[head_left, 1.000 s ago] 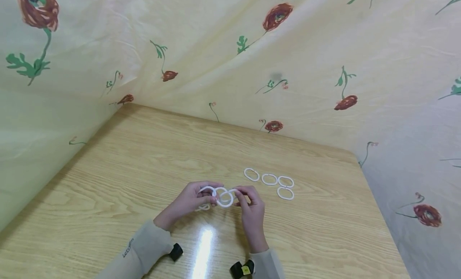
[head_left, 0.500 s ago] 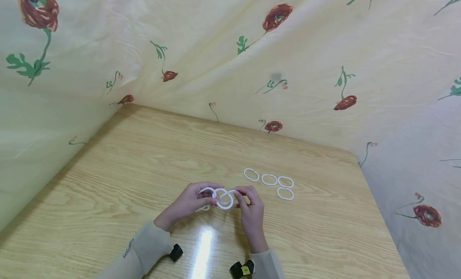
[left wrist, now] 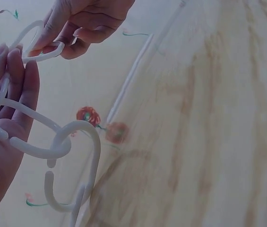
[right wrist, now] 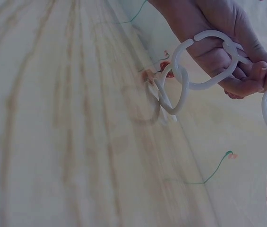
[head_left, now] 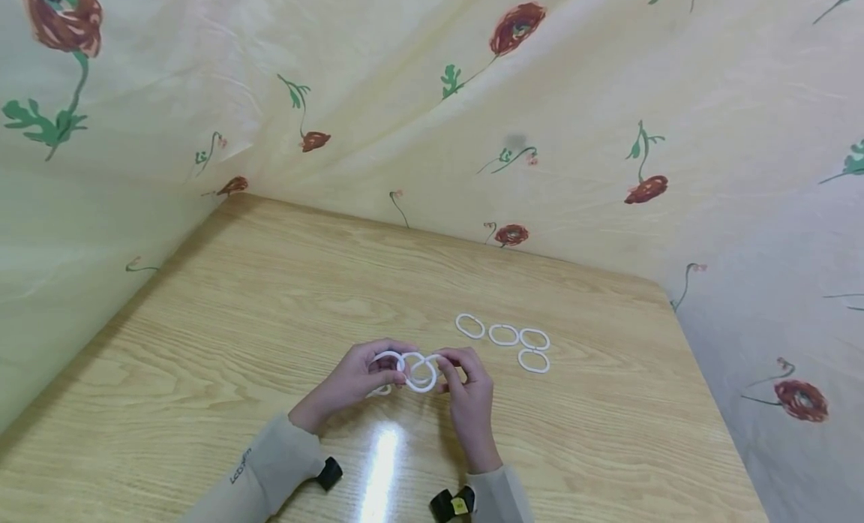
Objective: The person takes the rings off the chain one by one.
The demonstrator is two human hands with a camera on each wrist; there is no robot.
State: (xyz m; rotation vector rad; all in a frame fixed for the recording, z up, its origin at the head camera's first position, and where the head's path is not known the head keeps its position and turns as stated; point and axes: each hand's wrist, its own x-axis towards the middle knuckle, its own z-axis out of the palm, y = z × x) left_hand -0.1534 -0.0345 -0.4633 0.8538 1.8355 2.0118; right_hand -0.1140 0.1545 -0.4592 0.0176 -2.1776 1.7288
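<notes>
Several white plastic C-shaped rings hooked into a short chain hang between the two hands just above the wooden counter, near its front middle. The left hand has its fingers curled round the chain's left links, and in the left wrist view two linked rings dangle from its palm toward the counter. The right hand pinches a single white ring at the chain's right end, thumb and fingertips closed on it; whether that ring is already hooked into the next link cannot be told from these views. The chain's long axis runs left to right between the two grips, so the ring in the right hand lies directly to the right of the last link held by the left hand, almost touching it, and the right hand is the nearer one to the spare pieces. Four loose white oval rings lie flat on the counter just beyond and to the right of the right hand, three in a row and one in front of them. Behind the counter hangs a cream plastic sheet printed with red flowers, and both wrists show grey sleeves.
</notes>
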